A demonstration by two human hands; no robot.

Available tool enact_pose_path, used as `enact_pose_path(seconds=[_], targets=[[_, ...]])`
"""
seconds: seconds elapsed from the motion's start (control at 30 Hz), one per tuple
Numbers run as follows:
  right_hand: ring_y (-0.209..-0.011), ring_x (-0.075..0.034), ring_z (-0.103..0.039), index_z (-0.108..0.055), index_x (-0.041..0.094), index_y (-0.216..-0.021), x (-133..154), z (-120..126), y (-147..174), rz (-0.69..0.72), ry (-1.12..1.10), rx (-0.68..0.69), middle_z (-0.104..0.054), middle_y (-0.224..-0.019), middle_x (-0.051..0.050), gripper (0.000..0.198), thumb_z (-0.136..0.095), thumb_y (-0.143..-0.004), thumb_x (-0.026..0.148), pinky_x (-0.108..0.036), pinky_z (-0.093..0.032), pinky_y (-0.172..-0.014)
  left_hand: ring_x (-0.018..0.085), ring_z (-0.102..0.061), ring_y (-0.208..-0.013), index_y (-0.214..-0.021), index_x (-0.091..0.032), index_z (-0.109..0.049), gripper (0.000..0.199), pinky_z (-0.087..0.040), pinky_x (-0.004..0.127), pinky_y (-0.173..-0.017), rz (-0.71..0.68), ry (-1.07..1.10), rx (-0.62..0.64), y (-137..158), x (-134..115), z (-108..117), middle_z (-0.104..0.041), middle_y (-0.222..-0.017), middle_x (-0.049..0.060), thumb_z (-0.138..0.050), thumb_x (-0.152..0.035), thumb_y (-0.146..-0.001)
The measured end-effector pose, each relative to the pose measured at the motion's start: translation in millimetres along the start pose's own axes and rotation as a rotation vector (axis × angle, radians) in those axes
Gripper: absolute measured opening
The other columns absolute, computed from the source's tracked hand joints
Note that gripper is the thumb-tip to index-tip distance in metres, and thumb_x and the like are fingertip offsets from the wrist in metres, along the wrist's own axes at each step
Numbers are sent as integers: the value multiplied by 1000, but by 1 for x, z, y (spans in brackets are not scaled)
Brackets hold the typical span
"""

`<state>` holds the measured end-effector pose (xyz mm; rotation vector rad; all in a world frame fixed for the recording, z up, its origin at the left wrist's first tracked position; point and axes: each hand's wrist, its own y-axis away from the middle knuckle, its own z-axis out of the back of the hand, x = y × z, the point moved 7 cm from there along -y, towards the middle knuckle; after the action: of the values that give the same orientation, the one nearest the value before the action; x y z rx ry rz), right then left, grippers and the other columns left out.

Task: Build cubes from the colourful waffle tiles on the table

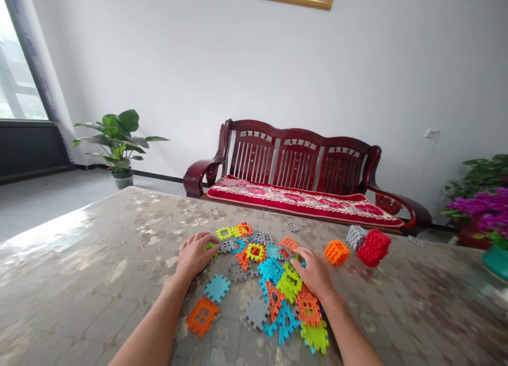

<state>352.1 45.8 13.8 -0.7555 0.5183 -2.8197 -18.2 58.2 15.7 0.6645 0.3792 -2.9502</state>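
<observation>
Interlocking plastic tiles in several colours lie in a loose pile [271, 271] on the table. My left hand [196, 256] rests at the pile's left edge, thumb and fingers apart, with a lime green tile [210, 246] partly showing between them. Over the right side is my right hand [313, 272], open, its fingertips at the tiles; a bit of green shows by its thumb. Near my left forearm lie a light blue tile [217, 288] and an orange window tile [202, 317]. Close to my right wrist is another orange window tile [308, 308]. My palms are hidden.
Right of the pile stand an orange cube [336, 253], a grey block [355, 237] and a larger red block [374, 247]. A grey tile [292, 227] lies farther back. Beyond the patterned table [119, 265] are a wooden bench [297, 159] and a potted plant [121, 136]; purple flowers [482, 210] are at right.
</observation>
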Motion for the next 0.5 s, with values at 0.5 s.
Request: enact_pose_path(seconds=[0.5], targets=[[-103,-24,-63,-73,22,-89,14,5,-8,8,-97,-53,-72,-103,-7,22,-55,-80,30,-39,-45,-96,23,-56,-119,-94,-32,-73,23,-35,39,-105,-36,26,-22,3,-5,1,-67,-121,0,-55,-40,-82]])
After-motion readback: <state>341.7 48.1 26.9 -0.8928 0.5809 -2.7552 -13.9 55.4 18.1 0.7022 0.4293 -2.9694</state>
